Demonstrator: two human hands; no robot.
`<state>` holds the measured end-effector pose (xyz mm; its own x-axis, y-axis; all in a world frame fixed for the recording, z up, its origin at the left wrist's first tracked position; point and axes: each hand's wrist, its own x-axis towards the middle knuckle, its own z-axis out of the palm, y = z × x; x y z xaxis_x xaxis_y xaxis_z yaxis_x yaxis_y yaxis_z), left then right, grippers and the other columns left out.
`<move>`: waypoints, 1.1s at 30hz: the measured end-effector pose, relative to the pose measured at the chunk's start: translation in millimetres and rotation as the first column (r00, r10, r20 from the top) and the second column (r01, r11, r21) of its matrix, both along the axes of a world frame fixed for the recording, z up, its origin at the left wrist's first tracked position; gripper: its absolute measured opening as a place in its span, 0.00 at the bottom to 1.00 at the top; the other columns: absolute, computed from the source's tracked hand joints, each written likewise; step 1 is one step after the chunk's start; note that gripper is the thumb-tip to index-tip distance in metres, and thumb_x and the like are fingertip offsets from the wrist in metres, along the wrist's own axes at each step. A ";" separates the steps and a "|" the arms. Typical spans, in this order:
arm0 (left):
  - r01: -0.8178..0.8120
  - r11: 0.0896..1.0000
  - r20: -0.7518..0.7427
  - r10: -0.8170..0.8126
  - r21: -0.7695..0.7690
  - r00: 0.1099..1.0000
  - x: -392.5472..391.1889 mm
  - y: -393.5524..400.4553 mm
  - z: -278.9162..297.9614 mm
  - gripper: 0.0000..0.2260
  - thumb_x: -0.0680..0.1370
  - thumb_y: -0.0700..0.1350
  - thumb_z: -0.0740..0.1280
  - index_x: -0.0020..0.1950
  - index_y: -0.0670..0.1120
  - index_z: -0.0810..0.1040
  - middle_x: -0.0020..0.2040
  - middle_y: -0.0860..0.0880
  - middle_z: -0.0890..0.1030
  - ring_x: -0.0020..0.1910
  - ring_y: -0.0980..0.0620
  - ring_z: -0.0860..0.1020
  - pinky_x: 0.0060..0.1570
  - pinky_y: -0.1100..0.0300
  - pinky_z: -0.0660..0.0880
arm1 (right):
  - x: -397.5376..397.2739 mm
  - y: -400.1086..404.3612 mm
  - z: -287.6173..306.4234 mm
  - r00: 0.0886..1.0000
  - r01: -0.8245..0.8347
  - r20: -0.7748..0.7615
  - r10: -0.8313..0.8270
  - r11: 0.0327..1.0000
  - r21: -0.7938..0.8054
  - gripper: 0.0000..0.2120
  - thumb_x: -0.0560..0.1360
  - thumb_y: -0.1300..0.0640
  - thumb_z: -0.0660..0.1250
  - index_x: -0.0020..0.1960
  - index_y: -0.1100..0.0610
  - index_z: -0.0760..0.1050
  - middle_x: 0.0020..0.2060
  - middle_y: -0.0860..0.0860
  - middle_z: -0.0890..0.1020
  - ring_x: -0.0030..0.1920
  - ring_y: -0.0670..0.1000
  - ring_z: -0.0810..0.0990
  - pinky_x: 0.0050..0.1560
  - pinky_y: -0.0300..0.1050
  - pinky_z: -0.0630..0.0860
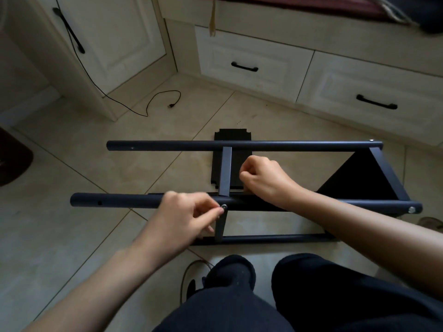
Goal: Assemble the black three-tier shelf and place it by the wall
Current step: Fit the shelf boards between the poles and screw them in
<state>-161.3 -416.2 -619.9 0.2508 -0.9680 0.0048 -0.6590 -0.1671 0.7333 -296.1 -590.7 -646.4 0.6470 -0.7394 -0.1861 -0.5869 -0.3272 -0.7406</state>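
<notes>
The half-built black shelf frame [239, 204] lies on its side on the tiled floor [60, 224]. The left hand [184, 214] pinches a screw [224, 207] on the near tube; the right hand [261, 178], fingers curled, sits behind it by the crossbar [226, 173]. Beyond stand cream drawers [254, 65].

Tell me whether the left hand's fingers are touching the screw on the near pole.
Touching. The head view shows the left hand pinching the screw on the near pole.
</notes>
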 end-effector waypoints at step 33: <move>0.210 0.949 0.373 -0.111 -0.237 0.921 30.4 -28.3 -35.6 0.15 0.69 0.56 0.79 0.42 0.44 0.84 0.36 0.51 0.84 0.34 0.55 0.81 0.34 0.59 0.78 | 58.4 -18.5 -1.1 0.972 -0.094 -0.151 0.179 0.889 0.449 0.17 0.81 0.48 0.57 0.41 0.59 0.71 0.31 0.54 0.72 0.27 0.51 0.73 0.27 0.41 0.73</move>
<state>-130.9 -444.6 -655.5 0.0265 -0.9446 0.3270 -0.8823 0.1316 0.4519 -237.7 -609.2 -647.5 0.6584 -0.4626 -0.5937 -0.6990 -0.0833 -0.7103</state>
